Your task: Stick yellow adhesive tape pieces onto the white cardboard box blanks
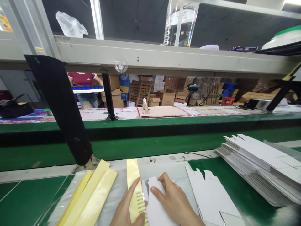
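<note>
My left hand (125, 209) is closed around a long yellow packet (133, 171) with lines of dark print along its lower part. Just beside it, my right hand (175, 201) grips a narrow white carton (155, 204), thumb and forefinger pinching its upper end. The packet and the carton lie side by side, almost touching; whether the packet is partly inside is hidden by my fingers. Several more yellow packets (95, 196) lie fanned out left of my left hand. To the right of my right hand is a flat, unfolded white carton (215, 197).
A tall stack of flat white cartons (261, 166) stands at the right. Clear plastic sheeting (117, 188) covers the work surface. A black-wrapped post (61, 110) rises at the left, under a grey shelf beam (141, 55). Across the green line, a person (84, 83) holds a tray.
</note>
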`<state>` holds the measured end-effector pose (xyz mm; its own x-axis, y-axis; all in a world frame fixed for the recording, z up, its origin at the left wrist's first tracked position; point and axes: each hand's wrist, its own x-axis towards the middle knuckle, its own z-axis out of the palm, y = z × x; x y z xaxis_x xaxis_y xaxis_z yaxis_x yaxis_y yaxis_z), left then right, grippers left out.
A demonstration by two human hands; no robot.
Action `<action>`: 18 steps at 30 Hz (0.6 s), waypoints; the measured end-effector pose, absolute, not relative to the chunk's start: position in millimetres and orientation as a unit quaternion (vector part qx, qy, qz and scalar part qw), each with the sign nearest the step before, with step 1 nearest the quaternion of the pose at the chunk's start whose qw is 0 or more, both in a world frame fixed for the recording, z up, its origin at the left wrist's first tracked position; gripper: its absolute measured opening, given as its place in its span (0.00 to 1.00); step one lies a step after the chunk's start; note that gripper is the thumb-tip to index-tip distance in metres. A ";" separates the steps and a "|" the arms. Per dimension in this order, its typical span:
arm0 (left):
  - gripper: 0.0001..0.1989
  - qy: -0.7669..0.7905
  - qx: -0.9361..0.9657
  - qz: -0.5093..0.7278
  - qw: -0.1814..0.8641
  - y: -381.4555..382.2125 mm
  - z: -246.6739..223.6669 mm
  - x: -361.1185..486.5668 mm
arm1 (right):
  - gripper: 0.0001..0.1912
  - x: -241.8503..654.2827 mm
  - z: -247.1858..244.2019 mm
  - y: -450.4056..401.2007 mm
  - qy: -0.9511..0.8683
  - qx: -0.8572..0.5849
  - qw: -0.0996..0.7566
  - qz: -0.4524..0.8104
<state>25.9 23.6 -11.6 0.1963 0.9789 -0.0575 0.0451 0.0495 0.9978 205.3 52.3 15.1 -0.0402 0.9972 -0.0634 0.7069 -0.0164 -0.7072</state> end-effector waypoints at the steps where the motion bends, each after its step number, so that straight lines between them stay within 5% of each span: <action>1: 0.39 0.479 0.539 0.419 0.552 23.5 -10.3 26.0 | 0.10 206.3 14.8 53.5 -0.661 -0.641 0.247 0.301; 10: 0.42 0.404 0.444 0.462 0.652 20.8 8.0 22.6 | 0.17 221.8 13.2 50.2 -0.629 -0.620 0.290 0.370; 15: 0.37 0.418 0.436 0.527 0.598 19.9 17.5 22.3 | 0.23 236.9 26.3 44.8 -0.534 -0.550 0.381 0.517; 18: 0.37 0.424 0.419 0.547 0.587 18.7 17.8 25.7 | 0.27 282.0 44.0 42.1 -0.455 -0.606 0.432 0.489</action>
